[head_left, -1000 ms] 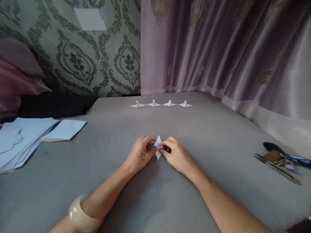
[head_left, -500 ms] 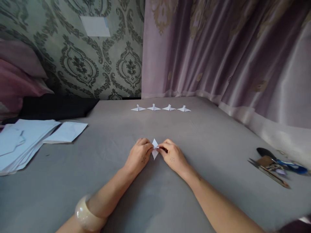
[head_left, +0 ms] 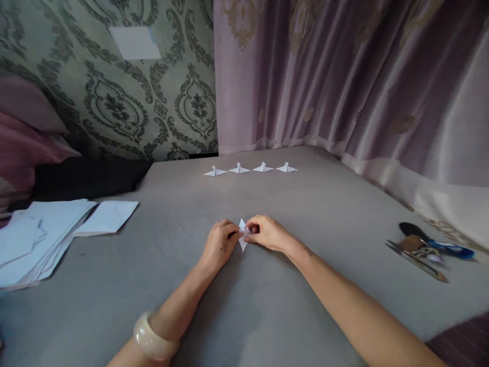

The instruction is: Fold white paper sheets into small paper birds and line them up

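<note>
Together, two hands (head_left: 219,243) pinch one paper figure (head_left: 243,245), four figures (head_left: 239,168) beyond

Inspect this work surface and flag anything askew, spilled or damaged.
Mildly askew: the paper stack at the left, its edges fanned unevenly, while four folded figures form a row. No spill or damage shows, though the left hand and right hand partly hide their folded paper.
</note>
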### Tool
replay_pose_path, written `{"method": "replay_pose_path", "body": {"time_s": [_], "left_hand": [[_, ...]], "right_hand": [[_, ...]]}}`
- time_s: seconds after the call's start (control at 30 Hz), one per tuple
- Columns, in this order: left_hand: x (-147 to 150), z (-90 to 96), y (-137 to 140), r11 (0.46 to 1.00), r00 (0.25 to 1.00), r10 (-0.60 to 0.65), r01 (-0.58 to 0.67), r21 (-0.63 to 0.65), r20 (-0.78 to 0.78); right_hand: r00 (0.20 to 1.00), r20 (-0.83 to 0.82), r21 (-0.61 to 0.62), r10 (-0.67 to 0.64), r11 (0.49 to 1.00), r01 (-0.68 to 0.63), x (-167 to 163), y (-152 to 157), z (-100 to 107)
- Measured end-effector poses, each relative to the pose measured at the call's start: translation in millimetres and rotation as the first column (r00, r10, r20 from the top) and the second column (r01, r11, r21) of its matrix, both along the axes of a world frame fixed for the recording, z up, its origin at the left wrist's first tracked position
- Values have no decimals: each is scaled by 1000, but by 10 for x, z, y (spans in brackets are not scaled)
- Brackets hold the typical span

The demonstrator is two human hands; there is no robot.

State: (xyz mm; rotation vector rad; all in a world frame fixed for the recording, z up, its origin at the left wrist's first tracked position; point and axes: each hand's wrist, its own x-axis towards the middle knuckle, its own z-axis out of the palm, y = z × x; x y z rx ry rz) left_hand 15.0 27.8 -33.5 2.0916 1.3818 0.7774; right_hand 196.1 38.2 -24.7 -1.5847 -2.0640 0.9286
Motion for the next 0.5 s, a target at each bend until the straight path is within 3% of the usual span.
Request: {"method": "replay_pose_path", "body": {"time_s": [0.33,0.5], "left_hand": [[23,-38,1,999,999,38,-39,-24,-19],[42,-34,-20,999,999,7,-6,50,-35]], "right_hand": [[995,-90,73,37,997,-31,79,-116,-36],[1000,-27,147,-4,989,8,74,-152,-60]]}}
